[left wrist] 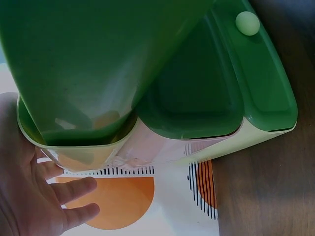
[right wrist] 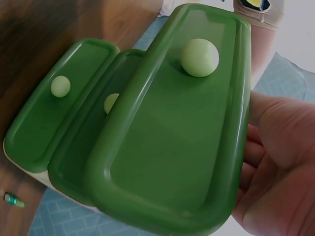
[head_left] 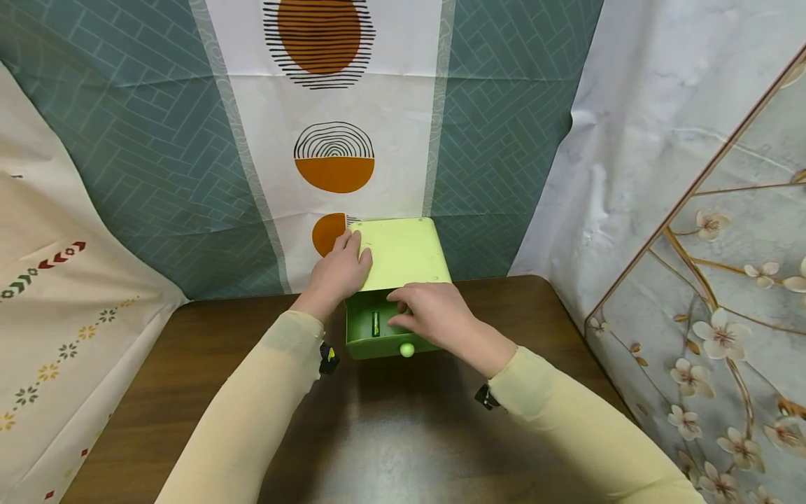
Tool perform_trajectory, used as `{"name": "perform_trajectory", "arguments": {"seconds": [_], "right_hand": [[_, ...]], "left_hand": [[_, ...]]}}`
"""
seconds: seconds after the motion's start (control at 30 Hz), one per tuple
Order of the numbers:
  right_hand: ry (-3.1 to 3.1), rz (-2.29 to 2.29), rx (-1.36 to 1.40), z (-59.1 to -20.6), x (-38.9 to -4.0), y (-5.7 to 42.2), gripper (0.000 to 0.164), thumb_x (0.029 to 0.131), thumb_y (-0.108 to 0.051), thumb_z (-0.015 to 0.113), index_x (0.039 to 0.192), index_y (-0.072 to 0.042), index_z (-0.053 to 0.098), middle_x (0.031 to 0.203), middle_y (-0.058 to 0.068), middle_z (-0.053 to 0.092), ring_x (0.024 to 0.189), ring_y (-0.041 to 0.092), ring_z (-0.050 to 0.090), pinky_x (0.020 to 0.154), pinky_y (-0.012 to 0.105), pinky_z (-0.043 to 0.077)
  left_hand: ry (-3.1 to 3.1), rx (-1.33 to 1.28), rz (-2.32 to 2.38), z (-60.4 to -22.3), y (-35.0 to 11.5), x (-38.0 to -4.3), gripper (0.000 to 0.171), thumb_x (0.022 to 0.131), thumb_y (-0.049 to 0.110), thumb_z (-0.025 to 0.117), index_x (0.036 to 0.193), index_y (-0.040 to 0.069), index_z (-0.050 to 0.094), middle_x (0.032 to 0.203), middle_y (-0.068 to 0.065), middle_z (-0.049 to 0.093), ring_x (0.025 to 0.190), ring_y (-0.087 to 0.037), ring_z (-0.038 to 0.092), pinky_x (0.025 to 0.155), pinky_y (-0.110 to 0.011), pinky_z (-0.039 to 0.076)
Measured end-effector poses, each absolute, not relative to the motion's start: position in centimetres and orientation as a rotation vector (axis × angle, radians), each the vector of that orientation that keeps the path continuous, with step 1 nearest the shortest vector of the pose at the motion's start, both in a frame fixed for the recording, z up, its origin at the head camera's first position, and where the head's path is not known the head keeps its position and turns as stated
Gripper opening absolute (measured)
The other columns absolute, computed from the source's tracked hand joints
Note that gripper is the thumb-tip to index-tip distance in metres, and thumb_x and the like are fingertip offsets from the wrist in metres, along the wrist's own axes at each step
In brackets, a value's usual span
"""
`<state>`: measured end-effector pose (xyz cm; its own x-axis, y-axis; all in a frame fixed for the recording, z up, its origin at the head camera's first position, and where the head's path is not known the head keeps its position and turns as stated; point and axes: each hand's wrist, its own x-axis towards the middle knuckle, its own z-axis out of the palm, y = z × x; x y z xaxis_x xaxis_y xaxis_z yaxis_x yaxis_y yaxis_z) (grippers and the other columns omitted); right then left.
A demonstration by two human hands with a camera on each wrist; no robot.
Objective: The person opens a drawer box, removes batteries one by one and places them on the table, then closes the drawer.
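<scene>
A small light-green cabinet (head_left: 403, 252) with rounded corners stands against the backdrop. Its top drawer (head_left: 362, 345) is pulled out and holds a slim green battery (head_left: 376, 324). My left hand (head_left: 340, 271) rests on the cabinet's top left edge; in the left wrist view its fingers (left wrist: 74, 191) are spread beside the wall. Over the drawer's right part hovers my right hand (head_left: 437, 311), thumb and forefinger apart with nothing seen between them. The right wrist view shows its palm (right wrist: 280, 167) beside the drawer front, some fingertips hidden behind it.
Lower drawers with round pale knobs (right wrist: 60, 86) sit closed below. A small green battery-like cylinder (right wrist: 14, 199) lies on the dark wooden table (head_left: 390, 434). Patterned cloth (head_left: 522, 126) hangs behind and at both sides of the table.
</scene>
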<state>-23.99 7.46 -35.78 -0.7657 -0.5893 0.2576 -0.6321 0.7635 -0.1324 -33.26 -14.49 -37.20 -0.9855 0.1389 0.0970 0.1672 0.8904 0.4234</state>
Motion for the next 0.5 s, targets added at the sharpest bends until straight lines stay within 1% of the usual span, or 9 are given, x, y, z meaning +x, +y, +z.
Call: {"name": "perform_trajectory", "arguments": {"seconds": [0.1, 0.3, 0.5], "right_hand": [[-2.788, 0.335, 0.963, -35.8, -24.2, 7.1, 0.040, 0.092, -0.038, 0.092, 0.126, -0.017, 0.085, 0.096, -0.011, 0.079, 0.093, 0.009, 0.075, 0.080, 0.038, 0.061], [-2.837, 0.353, 0.969, -35.8, -24.5, 6.6, 0.042, 0.094, -0.038, 0.091, 0.129, -0.016, 0.084, 0.095, -0.011, 0.080, 0.092, 0.008, 0.075, 0.078, 0.037, 0.061], [-2.873, 0.291, 0.985, -35.7, -24.8, 6.0, 0.044, 0.094, -0.041, 0.090, 0.131, -0.017, 0.083, 0.094, -0.011, 0.080, 0.090, 0.009, 0.075, 0.078, 0.035, 0.061]], "left_hand": [[-2.991, -0.244, -0.673, -37.2, -14.5, -33.3, 0.072, 0.118, 0.047, 0.028, 0.177, 0.007, 0.021, 0.183, -0.016, 0.015, 0.158, -0.043, 0.039, 0.122, -0.065, 0.038], [-2.997, -0.245, -0.668, -37.2, -14.5, -33.2, 0.071, 0.119, 0.047, 0.027, 0.178, 0.008, 0.020, 0.183, -0.016, 0.014, 0.155, -0.045, 0.042, 0.120, -0.066, 0.038], [-2.994, -0.250, -0.686, -37.2, -14.5, -33.1, 0.071, 0.119, 0.047, 0.028, 0.178, 0.008, 0.020, 0.184, -0.016, 0.013, 0.155, -0.046, 0.042, 0.120, -0.067, 0.038]]}}
